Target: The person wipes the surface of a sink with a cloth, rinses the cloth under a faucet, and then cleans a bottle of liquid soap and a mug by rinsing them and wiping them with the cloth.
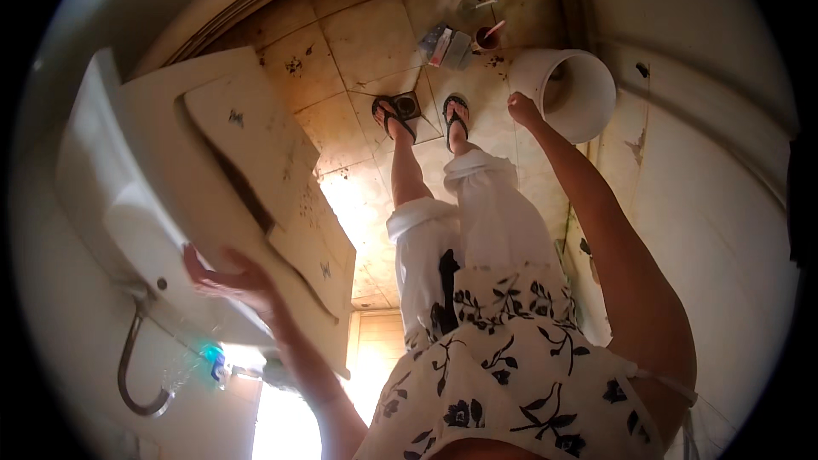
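My left hand (232, 279) is at the front edge of a white washbasin (128, 196), its fingers stretched out and a little apart. I cannot tell whether the fingertips touch the basin's rim. On the other side, my right arm reaches forward, and its hand (522, 108) is closed like a fist. It overlaps the side of a white bucket (532, 71), whose round mouth faces partly toward me. Whatever the right fingers hold, if anything, is hidden.
Below the basin stands a white cabinet (247, 119). A floor drain (408, 104) lies between my sandalled feet. Small boxes (446, 47) and a dark cup (486, 39) with a pink-handled item sit on the stained tiles ahead. A curved metal faucet (128, 358) rises at the basin.
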Available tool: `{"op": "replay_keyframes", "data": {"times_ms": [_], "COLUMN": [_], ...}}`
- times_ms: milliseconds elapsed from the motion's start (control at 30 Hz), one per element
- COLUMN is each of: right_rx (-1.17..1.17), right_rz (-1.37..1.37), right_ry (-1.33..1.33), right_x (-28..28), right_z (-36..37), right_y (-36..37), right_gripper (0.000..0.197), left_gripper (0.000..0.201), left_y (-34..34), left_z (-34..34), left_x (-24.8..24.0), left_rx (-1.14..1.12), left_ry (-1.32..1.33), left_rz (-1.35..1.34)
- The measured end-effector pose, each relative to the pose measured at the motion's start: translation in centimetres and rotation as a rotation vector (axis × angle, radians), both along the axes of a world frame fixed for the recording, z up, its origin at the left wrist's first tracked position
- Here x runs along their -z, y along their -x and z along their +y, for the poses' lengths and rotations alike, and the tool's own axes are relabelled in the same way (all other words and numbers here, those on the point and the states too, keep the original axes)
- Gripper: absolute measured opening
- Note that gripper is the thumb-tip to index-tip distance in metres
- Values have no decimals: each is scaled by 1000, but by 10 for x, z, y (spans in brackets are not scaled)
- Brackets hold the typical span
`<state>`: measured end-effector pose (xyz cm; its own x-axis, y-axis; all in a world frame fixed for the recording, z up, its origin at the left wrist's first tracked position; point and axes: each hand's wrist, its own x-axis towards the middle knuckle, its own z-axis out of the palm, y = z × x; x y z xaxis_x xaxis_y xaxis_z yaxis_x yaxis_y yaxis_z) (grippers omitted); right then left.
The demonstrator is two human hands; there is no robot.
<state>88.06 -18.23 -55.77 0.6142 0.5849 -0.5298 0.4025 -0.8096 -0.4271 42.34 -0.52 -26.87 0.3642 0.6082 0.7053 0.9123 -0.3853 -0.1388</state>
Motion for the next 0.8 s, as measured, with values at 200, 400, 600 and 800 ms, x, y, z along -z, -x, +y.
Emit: {"op": "replay_keyframes", "data": {"times_ms": [200,400,600,800], "right_rx": [8,171,-76,-212], "right_rz": [43,-28,-164,-588], "right_ry": [26,37,328,181], "right_x": [69,142,149,130], "right_z": [99,136,153,141], "right_y": [-19,-86,-97,-96], "right_gripper": [49,64,43,13], "left_gripper": [27,26,25,25], "left_y": [-159,-158,-116,-101], "left_z": [33,57,75,76], "left_x": [95,144,169,165], "left_rx": [538,561,369,320], "left_ry": [1007,949,1074,1113], "left_rz": [-450,-92,106,141]}}
